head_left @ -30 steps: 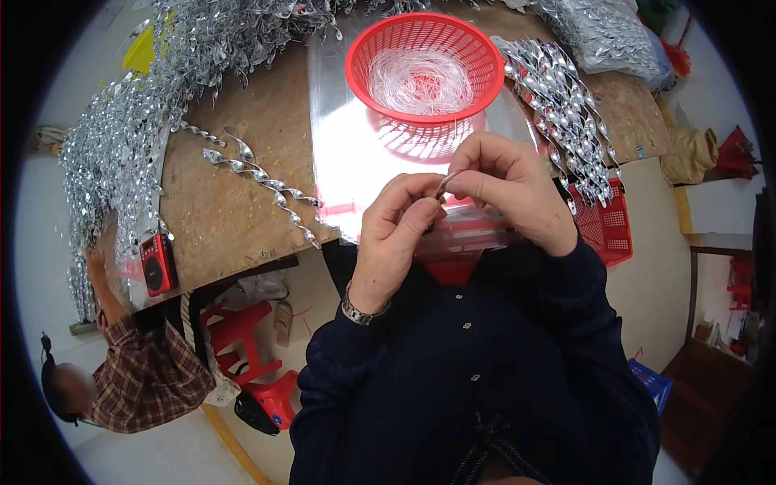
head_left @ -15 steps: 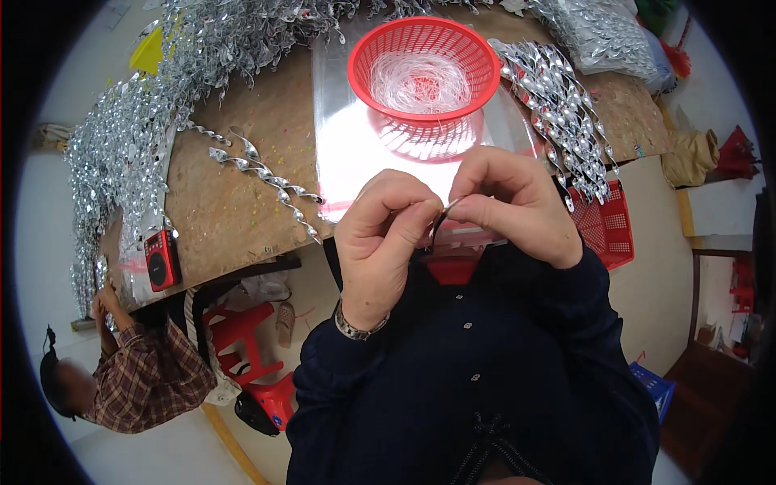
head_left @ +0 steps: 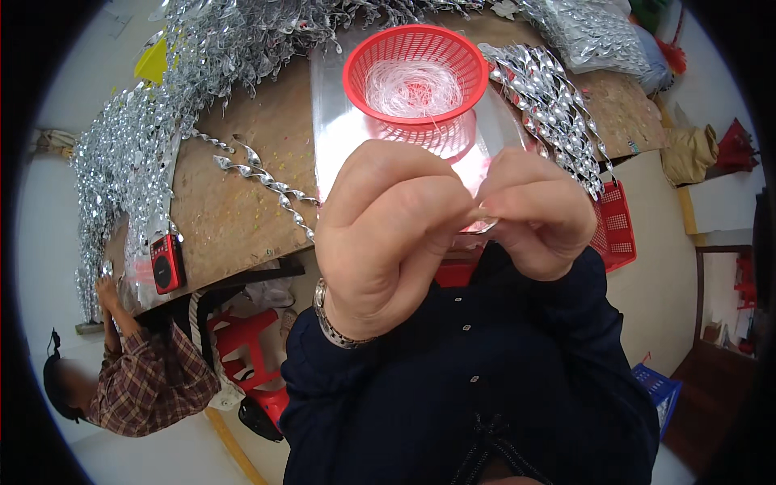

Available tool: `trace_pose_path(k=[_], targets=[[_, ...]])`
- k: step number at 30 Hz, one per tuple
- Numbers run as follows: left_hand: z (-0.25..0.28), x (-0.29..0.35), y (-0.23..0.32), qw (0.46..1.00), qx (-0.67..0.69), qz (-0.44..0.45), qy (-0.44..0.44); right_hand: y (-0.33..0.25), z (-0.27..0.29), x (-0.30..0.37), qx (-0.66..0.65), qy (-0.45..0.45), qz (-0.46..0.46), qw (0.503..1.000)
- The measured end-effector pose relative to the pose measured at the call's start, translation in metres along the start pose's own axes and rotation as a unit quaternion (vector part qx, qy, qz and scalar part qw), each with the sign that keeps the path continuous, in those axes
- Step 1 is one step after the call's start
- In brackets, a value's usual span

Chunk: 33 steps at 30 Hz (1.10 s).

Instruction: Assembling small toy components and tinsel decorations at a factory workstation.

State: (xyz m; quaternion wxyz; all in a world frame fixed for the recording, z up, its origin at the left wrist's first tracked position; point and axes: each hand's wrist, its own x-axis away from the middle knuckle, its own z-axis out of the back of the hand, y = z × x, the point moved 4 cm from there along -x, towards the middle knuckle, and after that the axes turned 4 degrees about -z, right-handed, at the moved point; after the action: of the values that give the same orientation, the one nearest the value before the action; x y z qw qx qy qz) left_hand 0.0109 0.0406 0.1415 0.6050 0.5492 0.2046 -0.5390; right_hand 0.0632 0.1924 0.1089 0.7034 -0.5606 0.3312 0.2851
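Observation:
My left hand (head_left: 396, 226) and my right hand (head_left: 541, 214) meet in front of my chest, fingers curled and pinched together. A sliver of shiny silver strip (head_left: 480, 228) shows between the fingertips; most of it is covered by my fingers. Beyond them stands a red mesh basket (head_left: 347, 81) with a loose coil of thin clear thread (head_left: 412, 89) inside. Clear plastic sheeting (head_left: 327, 105) lies under the basket. Twisted silver strips (head_left: 279, 187) rest on the table to the left, and a bundle of silver spirals (head_left: 550, 101) lies to the right of the basket.
Heaps of silver spirals (head_left: 234, 48) cover the brown table's (head_left: 218, 218) back and left. A red radio (head_left: 166, 263) stands at its near left edge. A person in a plaid shirt (head_left: 149, 380) works at the lower left, beside red stools (head_left: 250, 343). A red crate (head_left: 618, 230) is at right.
Both hands have risen toward the camera and turned, their backs now covering more of the strip. The dark curved piece that hung between them no longer shows.

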Motion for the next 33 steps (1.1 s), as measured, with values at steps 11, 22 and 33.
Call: trace_pose_path(k=[11,22,33], targets=[[-0.022,0.006,0.01,0.998,0.05,0.043,-0.011,-0.004,0.015,0.01,-0.078,0.018,0.013,0.997],[-0.024,0.001,0.007,0.995,-0.044,-0.084,-0.024,-0.009,0.001,0.022,0.138,0.027,0.084,0.986],[-0.004,0.076,-0.063,0.987,-0.09,0.127,-0.036,0.056,-0.03,0.047,0.264,-0.105,-0.045,0.958]])
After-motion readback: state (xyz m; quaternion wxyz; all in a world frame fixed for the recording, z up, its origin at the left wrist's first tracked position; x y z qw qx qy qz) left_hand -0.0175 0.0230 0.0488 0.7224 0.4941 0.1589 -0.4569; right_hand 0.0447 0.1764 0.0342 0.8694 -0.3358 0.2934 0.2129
